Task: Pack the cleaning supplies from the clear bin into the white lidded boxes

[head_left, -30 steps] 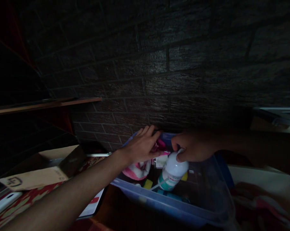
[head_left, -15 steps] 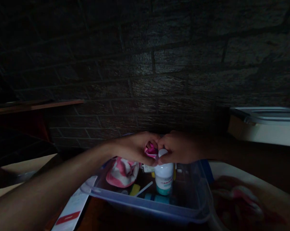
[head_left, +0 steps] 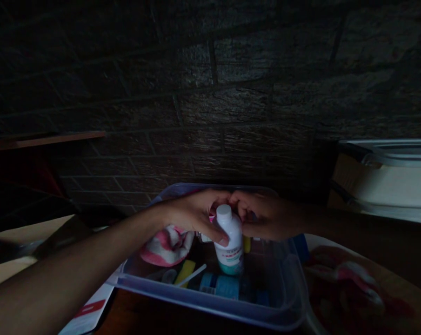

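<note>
A white bottle (head_left: 229, 237) with a white cap and a teal label stands upright in a clear bluish plastic bin (head_left: 210, 304). My left hand (head_left: 192, 215) curls round the bottle's left side, thumb pressed on its front. My right hand (head_left: 262, 216) is closed against its right side, just behind it. A bit of pink cloth shows between the two hands. A pink and white cloth (head_left: 164, 244) lies in the bin's left part.
Small yellow and blue items and a white stick lie on the bin's floor. A dark brick wall (head_left: 210, 93) rises right behind. A white container (head_left: 388, 181) stands at the right, a patterned cloth (head_left: 339, 288) beside the bin, a paper (head_left: 88, 311) at the left.
The bottle came upright and its cap is now uncovered. My left hand dropped from the pink cloth onto the bottle's side; my right hand slid off the cap to its right side.
</note>
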A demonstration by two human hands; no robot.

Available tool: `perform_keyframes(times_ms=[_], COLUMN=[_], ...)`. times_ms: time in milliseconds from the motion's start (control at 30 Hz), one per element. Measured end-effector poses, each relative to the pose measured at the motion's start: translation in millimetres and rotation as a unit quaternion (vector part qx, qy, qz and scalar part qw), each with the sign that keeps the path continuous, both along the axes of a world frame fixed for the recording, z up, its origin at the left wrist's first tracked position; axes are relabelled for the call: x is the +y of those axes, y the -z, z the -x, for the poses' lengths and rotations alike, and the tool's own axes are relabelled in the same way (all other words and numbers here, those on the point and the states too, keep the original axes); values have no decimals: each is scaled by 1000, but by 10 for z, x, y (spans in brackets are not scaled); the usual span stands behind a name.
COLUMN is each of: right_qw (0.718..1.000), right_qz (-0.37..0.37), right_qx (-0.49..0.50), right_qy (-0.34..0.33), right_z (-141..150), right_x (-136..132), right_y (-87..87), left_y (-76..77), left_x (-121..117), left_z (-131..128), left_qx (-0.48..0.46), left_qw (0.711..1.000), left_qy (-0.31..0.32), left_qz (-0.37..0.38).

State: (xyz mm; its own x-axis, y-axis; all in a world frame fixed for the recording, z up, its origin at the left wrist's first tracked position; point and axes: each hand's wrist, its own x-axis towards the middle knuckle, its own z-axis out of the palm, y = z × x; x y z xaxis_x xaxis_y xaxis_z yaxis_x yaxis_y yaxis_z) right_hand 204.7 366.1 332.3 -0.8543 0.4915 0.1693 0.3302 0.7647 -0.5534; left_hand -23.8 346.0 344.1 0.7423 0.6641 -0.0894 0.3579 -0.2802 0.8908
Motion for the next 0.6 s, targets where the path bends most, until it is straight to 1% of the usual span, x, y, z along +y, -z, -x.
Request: perform_keyframes(times_ms=[100,233,600], right_qw=[1000,1000,1000], right_qz=[-3,-23,-20], right_qx=[0,1,-11], right_qy=[7,4,7], right_z=[12,29,28], right_x=[-10,-29,-64], right_y=[35,60,48], left_y=[27,34,86], left_x=[34,35,105], left_z=[63,77,113], left_qx=[15,40,22], left_qw=[999,998,999], left_qy=[-29,-40,-19], left_qz=[-17,-17,-17])
